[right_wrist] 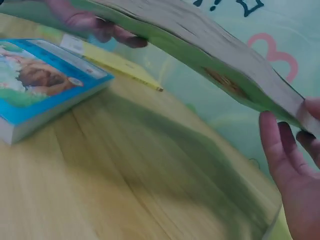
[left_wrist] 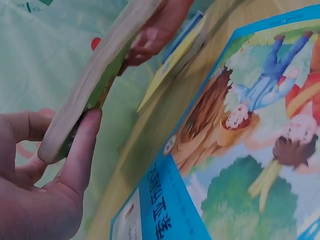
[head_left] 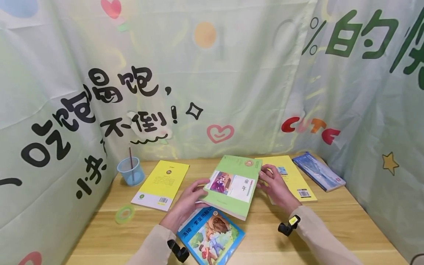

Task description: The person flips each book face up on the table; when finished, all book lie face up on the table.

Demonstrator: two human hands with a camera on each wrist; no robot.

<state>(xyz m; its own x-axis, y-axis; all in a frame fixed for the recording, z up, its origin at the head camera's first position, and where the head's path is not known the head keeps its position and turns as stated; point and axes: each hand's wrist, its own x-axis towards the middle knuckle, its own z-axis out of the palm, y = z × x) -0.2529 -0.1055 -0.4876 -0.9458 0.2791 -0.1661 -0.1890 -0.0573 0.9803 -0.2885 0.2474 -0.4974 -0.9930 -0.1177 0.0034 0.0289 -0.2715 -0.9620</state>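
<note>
A thick green paperback book (head_left: 236, 165) is held up above the table, cover facing up and slightly tilted. My left hand (head_left: 185, 202) grips its left edge; in the left wrist view the thumb and fingers (left_wrist: 82, 145) take it from both faces. At the opposite edge my right hand (head_left: 276, 187) pinches the book, its fingers (right_wrist: 272, 145) underneath in the right wrist view. A blue-bordered picture book (head_left: 213, 239) lies on the table below, partly hidden by the green book and my left hand.
On the left, a yellow book (head_left: 160, 184) lies beside a light-blue cup (head_left: 130, 173) with a thin stick in it. A green tape roll (head_left: 120, 217) is nearer. Behind my right hand are another yellow book (head_left: 293, 176) and a blue book (head_left: 319, 171). Printed cloth surrounds the wooden table (head_left: 265, 243).
</note>
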